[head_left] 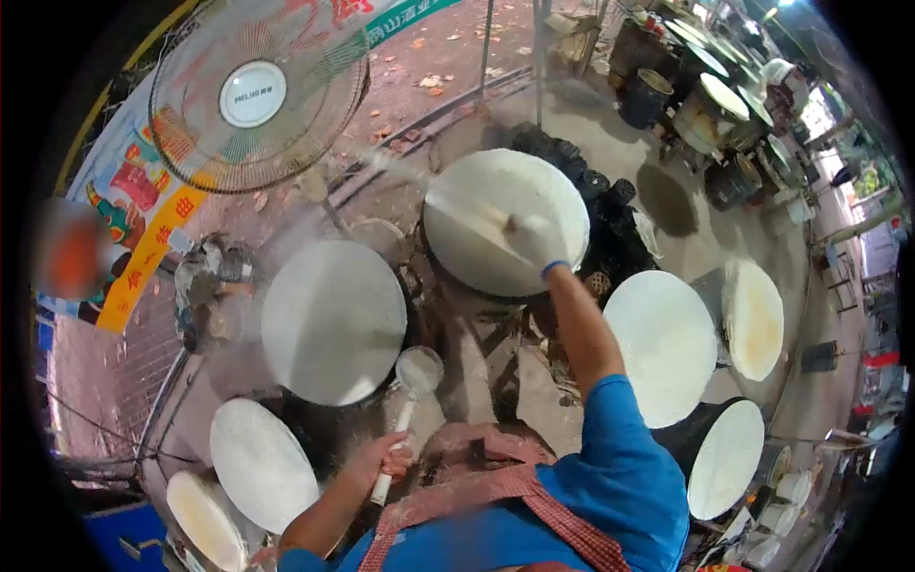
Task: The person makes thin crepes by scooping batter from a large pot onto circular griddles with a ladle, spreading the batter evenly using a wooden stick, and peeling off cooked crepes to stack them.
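My left hand (385,458) is closed around the pale handle of a ladle (417,374), its round bowl pointing forward beside a drum. Over the round, pale flat top of a drum (477,191), my right arm reaches out. My right hand (538,238) looks whitish, perhaps gloved, with a blue band at the wrist. Motion smears its fingers, so whether they hold anything is hidden. A blurred brownish patch shows at its far side. To the left stands another round pale top (334,324), partly in shadow and close to the ladle bowl.
A large fan (255,93) stands at the upper left. More round pale tops flank me, including one at right (660,348) and one at lower left (263,465). Black cylindrical briquettes (567,167) are piled behind the middle drum. Several drums (710,112) stand at the far right.
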Available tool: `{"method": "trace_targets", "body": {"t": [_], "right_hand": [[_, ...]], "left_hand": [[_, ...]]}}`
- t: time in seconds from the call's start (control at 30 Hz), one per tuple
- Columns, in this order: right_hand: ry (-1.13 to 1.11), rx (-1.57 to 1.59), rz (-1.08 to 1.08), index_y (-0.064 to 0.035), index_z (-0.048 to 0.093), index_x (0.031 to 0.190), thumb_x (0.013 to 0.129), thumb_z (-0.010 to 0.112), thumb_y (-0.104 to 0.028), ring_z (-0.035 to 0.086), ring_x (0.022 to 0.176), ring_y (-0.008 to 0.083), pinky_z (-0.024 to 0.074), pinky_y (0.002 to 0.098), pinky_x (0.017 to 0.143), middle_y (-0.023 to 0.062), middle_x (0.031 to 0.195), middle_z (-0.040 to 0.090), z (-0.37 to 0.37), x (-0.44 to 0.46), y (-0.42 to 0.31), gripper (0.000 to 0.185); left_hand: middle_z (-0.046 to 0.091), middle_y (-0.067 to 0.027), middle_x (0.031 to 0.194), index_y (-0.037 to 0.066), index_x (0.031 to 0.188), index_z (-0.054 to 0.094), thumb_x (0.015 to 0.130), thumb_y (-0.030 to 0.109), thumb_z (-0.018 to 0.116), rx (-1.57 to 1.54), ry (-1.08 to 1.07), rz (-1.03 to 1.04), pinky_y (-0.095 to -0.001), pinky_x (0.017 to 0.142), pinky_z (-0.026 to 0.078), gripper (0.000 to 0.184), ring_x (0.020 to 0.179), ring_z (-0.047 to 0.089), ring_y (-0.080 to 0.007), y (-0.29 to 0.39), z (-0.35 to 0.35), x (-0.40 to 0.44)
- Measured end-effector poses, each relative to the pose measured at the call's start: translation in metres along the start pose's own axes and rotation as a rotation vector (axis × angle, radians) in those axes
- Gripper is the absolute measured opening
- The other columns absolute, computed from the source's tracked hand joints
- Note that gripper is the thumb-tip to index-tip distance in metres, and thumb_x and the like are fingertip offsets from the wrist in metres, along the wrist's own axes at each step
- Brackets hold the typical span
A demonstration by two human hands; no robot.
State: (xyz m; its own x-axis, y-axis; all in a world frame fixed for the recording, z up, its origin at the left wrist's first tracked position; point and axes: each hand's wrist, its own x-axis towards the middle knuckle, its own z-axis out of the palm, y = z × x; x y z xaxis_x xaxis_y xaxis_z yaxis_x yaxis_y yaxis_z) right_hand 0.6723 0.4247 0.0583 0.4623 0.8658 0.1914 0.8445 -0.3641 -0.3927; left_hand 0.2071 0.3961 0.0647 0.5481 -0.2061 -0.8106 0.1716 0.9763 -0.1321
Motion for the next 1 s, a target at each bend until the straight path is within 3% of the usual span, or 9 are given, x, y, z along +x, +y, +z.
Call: {"method": "trace_targets", "body": {"t": [0.1,0.17,0.23,0.33,0.5,0.67,0.73,0.9,1.0], "right_hand": [[0.185,0.261,0.098,-0.0071,0.067,0.082,0.074,0.059,-0.029,0.059,0.067,0.0351,0.0454,0.0393,0.06,0.0187,0.078,0.064,-0.067,0.044,0.031,0.025],[0.348,0.181,0.285,-0.0023,0.066,0.077,0.074,0.06,-0.024,0.058,0.058,0.029,0.0447,0.0361,0.056,0.0155,0.067,0.063,-0.096,0.075,0.077,0.023],[0.408,0.431,0.392,0.0015,0.065,0.087,0.074,0.062,-0.023,0.057,0.056,0.02,0.0444,0.0347,0.055,0.0123,0.064,0.061,-0.144,0.074,0.107,0.028],[0.581,0.677,0.571,0.0023,0.065,0.077,0.071,0.065,-0.018,0.051,0.054,0.012,0.0401,0.0298,0.049,0.005,0.061,0.058,-0.2,0.052,0.182,0.021],[1.006,0.904,0.593,-0.0005,0.063,0.066,0.07,0.063,-0.012,0.049,0.05,0.0122,0.0383,0.0289,0.046,0.0033,0.06,0.057,-0.287,-0.072,0.313,0.012],[1.265,0.993,0.714,-0.0058,0.058,0.068,0.077,0.062,-0.016,0.044,0.044,0.0095,0.0333,0.0234,0.039,0.0001,0.053,0.048,-0.332,-0.274,0.427,0.014],[1.294,0.899,0.935,-0.0108,0.058,0.07,0.075,0.065,-0.02,0.042,0.042,0.0095,0.0305,0.0254,0.037,-0.0016,0.055,0.048,-0.36,-0.348,0.377,0.012],[1.586,0.831,1.189,0.0029,0.058,0.067,0.068,0.07,-0.025,0.048,0.044,0.0142,0.0375,0.0305,0.039,0.0041,0.053,0.049,-0.245,-0.499,0.538,0.03],[1.529,0.687,1.409,0.0047,0.059,0.065,0.068,0.065,-0.018,0.05,0.046,0.0158,0.0375,0.0333,0.04,0.0073,0.055,0.052,-0.224,-0.527,0.592,0.023]], "left_hand": [[0.032,0.0015,0.053,0.015,0.101,0.04,0.091,0.022,0.05,0.017,0.042,-0.045,-0.0185,0.029,0.024,0.016,0.035,0.026,-0.0053,0.009,0.001,0.013],[0.031,0.0016,0.052,0.018,0.104,0.04,0.091,0.022,0.049,0.076,-0.016,-0.06,-0.0187,0.029,0.024,0.016,0.035,0.027,-0.0053,0.007,0.003,0.023],[0.032,0.0016,0.052,0.023,0.11,0.039,0.091,0.021,0.048,0.034,-0.015,-0.075,-0.0189,0.028,0.023,0.021,0.035,0.026,-0.0053,-0.002,0.006,0.032],[0.032,0.0014,0.052,0.024,0.113,0.041,0.092,0.024,0.046,0.024,0.028,-0.049,-0.0195,0.028,0.023,0.022,0.035,0.027,-0.0063,-0.02,0.022,0.046],[0.034,0.0005,0.054,0.027,0.117,0.049,0.094,0.032,0.041,-0.153,-0.058,-0.116,-0.022,0.031,0.026,0.025,0.037,0.028,-0.0089,-0.067,0.045,0.1],[0.036,-0.0009,0.061,0.014,0.126,0.046,0.095,0.032,0.037,-0.333,-0.314,-0.139,-0.0238,0.038,0.032,0.037,0.043,0.033,-0.0099,-0.118,0.073,0.127],[0.035,-0.0008,0.06,0.011,0.125,0.047,0.095,0.031,0.038,-0.349,-0.312,-0.117,-0.0238,0.038,0.031,0.037,0.044,0.032,-0.0097,-0.129,0.105,0.136],[0.033,-0.0001,0.059,0.009,0.119,0.051,0.095,0.028,0.04,-0.36,-0.132,-0.05,-0.0235,0.038,0.03,0.033,0.043,0.03,-0.0089,-0.155,0.173,0.117],[0.036,0.0,0.058,0.005,0.12,0.046,0.096,0.031,0.037,-0.275,-0.135,0.079,-0.0205,0.037,0.034,0.037,0.042,0.033,-0.0059,-0.169,0.185,0.117]]}}
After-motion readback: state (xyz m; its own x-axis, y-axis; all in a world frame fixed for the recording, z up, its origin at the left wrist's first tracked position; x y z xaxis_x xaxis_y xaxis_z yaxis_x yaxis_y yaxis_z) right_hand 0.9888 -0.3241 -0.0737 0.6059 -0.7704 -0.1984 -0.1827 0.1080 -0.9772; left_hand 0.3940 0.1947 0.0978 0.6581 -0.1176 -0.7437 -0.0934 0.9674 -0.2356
